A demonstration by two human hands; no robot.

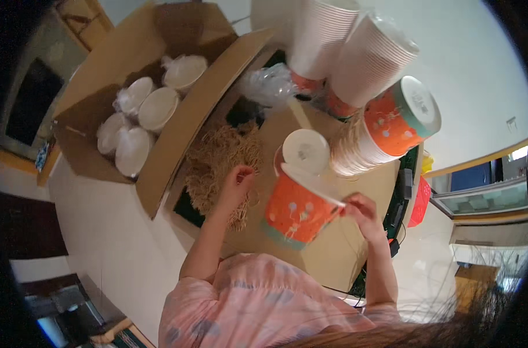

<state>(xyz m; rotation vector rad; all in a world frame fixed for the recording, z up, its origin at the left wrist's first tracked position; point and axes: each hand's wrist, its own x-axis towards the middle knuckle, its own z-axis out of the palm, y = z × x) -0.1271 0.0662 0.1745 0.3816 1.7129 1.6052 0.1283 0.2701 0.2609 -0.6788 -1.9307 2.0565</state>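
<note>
My right hand (361, 214) pinches the rim of an orange paper bucket (302, 211) with a teal base and balloon pattern. The bucket is tilted, its rim up and its base toward me. My left hand (238, 181) has its fingers curled beside a tangled heap of tan twine cords (220, 165); what they hold, if anything, is hidden. Just behind the held bucket, another bucket stands bottom up, showing its white round base (306, 152). To the right, a leaning stack of nested buckets (394, 124) has tan cords hanging along its side.
A large open cardboard box (188, 136) at the left holds several plastic-wrapped white stacks (159, 109). Tall stacks of white-rimmed buckets (374, 55) rise at the back, near crumpled clear plastic (270, 84). Brown cardboard (339, 255) covers the table. A red basket (419, 203) is beyond its right edge.
</note>
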